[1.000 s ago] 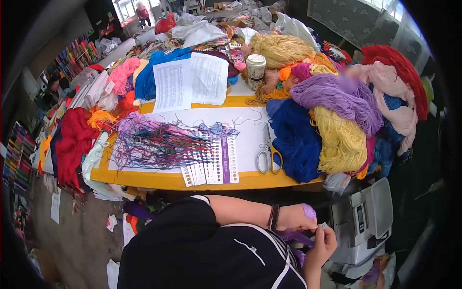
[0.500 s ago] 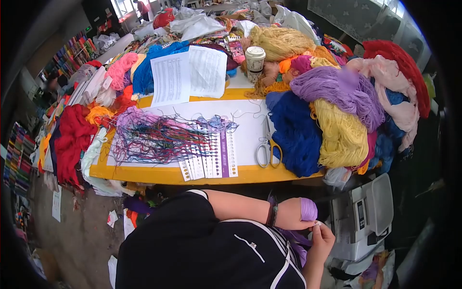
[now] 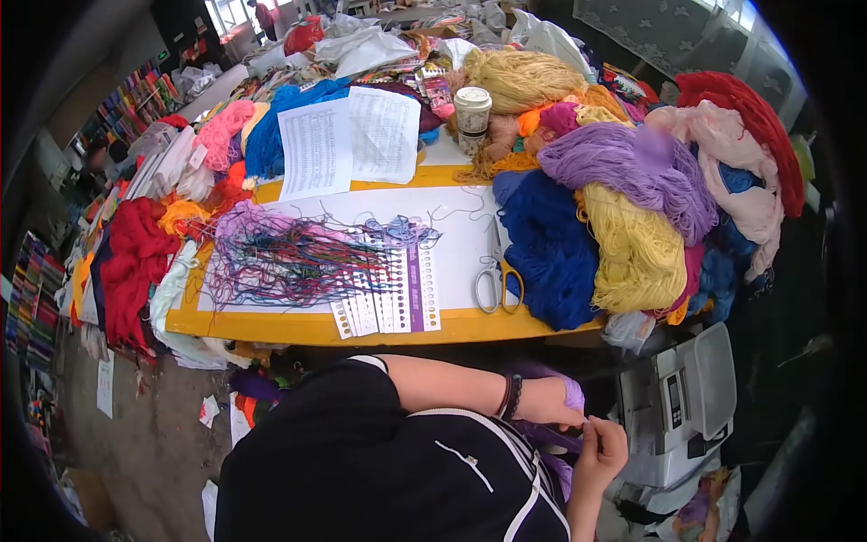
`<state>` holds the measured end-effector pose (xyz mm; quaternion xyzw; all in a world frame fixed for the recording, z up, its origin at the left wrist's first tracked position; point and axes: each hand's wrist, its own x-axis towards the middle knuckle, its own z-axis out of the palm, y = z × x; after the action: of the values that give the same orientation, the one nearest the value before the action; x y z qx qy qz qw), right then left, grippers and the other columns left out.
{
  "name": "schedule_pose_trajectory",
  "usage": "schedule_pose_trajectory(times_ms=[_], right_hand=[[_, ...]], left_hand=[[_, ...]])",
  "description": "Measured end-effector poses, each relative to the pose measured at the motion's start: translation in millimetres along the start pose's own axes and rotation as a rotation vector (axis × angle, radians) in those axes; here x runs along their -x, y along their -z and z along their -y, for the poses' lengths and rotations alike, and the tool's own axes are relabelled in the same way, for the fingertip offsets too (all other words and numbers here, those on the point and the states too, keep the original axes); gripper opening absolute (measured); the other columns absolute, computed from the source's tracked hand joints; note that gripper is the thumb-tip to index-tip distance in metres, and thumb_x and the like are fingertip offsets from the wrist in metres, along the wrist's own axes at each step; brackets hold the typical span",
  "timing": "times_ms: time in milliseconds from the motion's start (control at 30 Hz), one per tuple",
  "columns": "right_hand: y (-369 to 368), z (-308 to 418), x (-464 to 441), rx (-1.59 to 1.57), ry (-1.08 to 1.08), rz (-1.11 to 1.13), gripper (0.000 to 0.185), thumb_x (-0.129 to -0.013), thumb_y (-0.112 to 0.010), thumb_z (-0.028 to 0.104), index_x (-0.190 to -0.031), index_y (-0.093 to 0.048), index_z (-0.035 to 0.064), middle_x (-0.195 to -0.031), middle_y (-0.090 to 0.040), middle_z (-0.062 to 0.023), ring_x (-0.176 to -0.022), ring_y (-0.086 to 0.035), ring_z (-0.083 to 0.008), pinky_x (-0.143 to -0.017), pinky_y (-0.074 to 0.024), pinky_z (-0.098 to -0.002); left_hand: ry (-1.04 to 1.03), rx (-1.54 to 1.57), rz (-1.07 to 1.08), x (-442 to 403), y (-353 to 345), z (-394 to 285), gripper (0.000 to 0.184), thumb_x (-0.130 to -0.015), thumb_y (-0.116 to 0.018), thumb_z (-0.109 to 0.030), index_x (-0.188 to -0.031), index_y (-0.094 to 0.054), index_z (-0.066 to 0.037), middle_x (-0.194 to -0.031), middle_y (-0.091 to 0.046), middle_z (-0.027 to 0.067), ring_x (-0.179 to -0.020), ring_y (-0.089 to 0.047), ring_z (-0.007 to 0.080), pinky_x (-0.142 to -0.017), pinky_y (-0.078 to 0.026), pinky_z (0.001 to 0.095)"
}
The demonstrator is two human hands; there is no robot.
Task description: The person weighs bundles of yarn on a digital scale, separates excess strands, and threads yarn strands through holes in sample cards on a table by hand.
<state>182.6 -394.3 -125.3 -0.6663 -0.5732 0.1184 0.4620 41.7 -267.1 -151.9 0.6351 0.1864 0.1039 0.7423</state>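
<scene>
My left hand (image 3: 546, 402), a dark bracelet at its wrist, is closed on a bundle of purple yarn (image 3: 573, 392) in front of my body at the lower right. More purple yarn hangs below that wrist, partly hidden by my arm. Close beside the left fingertips, my right hand (image 3: 603, 450) is pinched shut; a small pale bit shows at its fingertips, too small to name. On the table behind lie scissors (image 3: 498, 282) with open handles, and punched thread cards (image 3: 397, 294) strung with many-coloured threads.
Heaps of yarn cover the table's right side, including blue (image 3: 548, 253), yellow (image 3: 637, 248) and purple skeins (image 3: 623, 172). Printed sheets (image 3: 314, 149) and a lidded paper cup (image 3: 472, 120) stand farther back. A grey-white machine (image 3: 673, 406) sits right of my hands, below the yellow table edge (image 3: 298, 331).
My left hand has turned, so less of the wound purple yarn shows, and purple strands now appear behind the wrist. My right hand stays close beside it. The whole view has shifted slightly.
</scene>
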Motion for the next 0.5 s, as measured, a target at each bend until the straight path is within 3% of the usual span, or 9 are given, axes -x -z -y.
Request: schedule_pose_trajectory(times_ms=[33, 67, 100, 167, 200, 267, 300, 433, 500], right_hand=[[-1, 0, -1, 0.000, -0.001, -0.002, 0.011, -0.086, -0.064, 0.006, -0.091, -0.068, -0.0028, -0.081, -0.064, -0.0050, -0.075, -0.057, -0.0113, -0.068, -0.0444, -0.0238], [-1, -1, 0, -0.218, -0.218, 0.012, 0.010, -0.085, -0.065, 0.005, -0.091, -0.067, -0.0028, -0.081, -0.063, -0.0053, -0.075, -0.057, -0.0112, -0.067, -0.0443, -0.0240], [-2, -3, 0, -0.435, -0.434, 0.026, 0.009, -0.084, -0.066, 0.004, -0.090, -0.067, -0.0028, -0.082, -0.063, -0.0055, -0.075, -0.056, -0.0111, -0.067, -0.0442, -0.0241], [-3, -7, 3, -0.468, -0.438, 0.038, 0.009, -0.084, -0.065, 0.004, -0.090, -0.067, -0.0034, -0.082, -0.062, -0.0047, -0.076, -0.056, -0.0106, -0.067, -0.0439, -0.0242], [-3, -9, 3, -0.502, -0.438, 0.051, 0.009, -0.085, -0.065, 0.004, -0.090, -0.066, -0.0039, -0.083, -0.061, -0.0039, -0.076, -0.055, -0.0102, -0.068, -0.0436, -0.0243], [-4, -3, 3, -0.349, -0.290, 0.005, 0.009, -0.084, -0.064, 0.003, -0.090, -0.066, -0.0039, -0.084, -0.062, -0.0044, -0.076, -0.055, -0.0103, -0.067, -0.0435, -0.0234], [-4, -1, 3, -0.195, -0.140, -0.041, 0.009, -0.084, -0.064, 0.002, -0.090, -0.066, -0.0039, -0.085, -0.062, -0.0049, -0.075, -0.055, -0.0105, -0.067, -0.0434, -0.0226], [-6, -12, 5, -0.250, -0.183, -0.040, 0.009, -0.086, -0.063, 0.004, -0.092, -0.064, -0.0027, -0.083, -0.062, -0.0044, -0.073, -0.057, -0.0112, -0.065, -0.0438, -0.0214], [-5, -15, 2, -1.001, -0.624, 0.094, 0.010, -0.088, -0.061, 0.006, -0.096, -0.062, -0.0002, -0.081, -0.062, -0.0044, -0.067, -0.057, -0.0105, -0.058, -0.0439, -0.0206]], left_hand=[[-0.196, -0.174, -0.064, -1, 1, 1, 0.028, -0.089, -0.060, -0.028, -0.075, -0.063, -0.005, -0.062, -0.059, 0.0059, -0.061, -0.056, 0.0177, -0.059, -0.045, 0.0311], [-0.390, -0.346, -0.128, -1, 1, 3, 0.030, -0.091, -0.059, -0.029, -0.075, -0.063, -0.004, -0.063, -0.060, 0.0041, -0.061, -0.056, 0.0154, -0.059, -0.045, 0.0307], [-0.387, -0.344, -0.127, 0, -1, 4, 0.030, -0.091, -0.059, -0.029, -0.075, -0.063, -0.004, -0.063, -0.060, 0.0041, -0.061, -0.056, 0.0154, -0.059, -0.045, 0.0307], [-0.644, -0.706, -0.335, 7, -3, -4, 0.030, -0.091, -0.059, -0.028, -0.075, -0.063, -0.003, -0.064, -0.060, 0.0028, -0.060, -0.054, 0.0129, -0.057, -0.044, 0.0308], [-0.643, -0.705, -0.337, 4, -2, 0, 0.030, -0.091, -0.059, -0.028, -0.075, -0.063, -0.003, -0.064, -0.060, 0.0028, -0.060, -0.054, 0.0129, -0.057, -0.044, 0.0308], [-0.102, -0.190, -0.048, -4, 3, 8, 0.027, -0.088, -0.063, -0.027, -0.076, -0.062, -0.003, -0.066, -0.060, 0.0037, -0.059, -0.052, 0.0133, -0.055, -0.043, 0.0317], [-0.102, -0.189, -0.048, -5, 2, 13, 0.027, -0.088, -0.063, -0.027, -0.076, -0.062, -0.003, -0.066, -0.060, 0.0037, -0.059, -0.052, 0.0133, -0.055, -0.043, 0.0317], [-0.192, 0.034, -0.047, -1, -3, 6, 0.023, -0.086, -0.063, -0.023, -0.078, -0.063, -0.002, -0.066, -0.060, 0.0041, -0.058, -0.052, 0.0133, -0.057, -0.043, 0.0314], [-0.576, -0.510, -0.227, 1, -2, -1, 0.020, -0.085, -0.064, -0.021, -0.080, -0.063, -0.001, -0.066, -0.060, 0.0045, -0.060, -0.052, 0.0134, -0.059, -0.044, 0.0310]])
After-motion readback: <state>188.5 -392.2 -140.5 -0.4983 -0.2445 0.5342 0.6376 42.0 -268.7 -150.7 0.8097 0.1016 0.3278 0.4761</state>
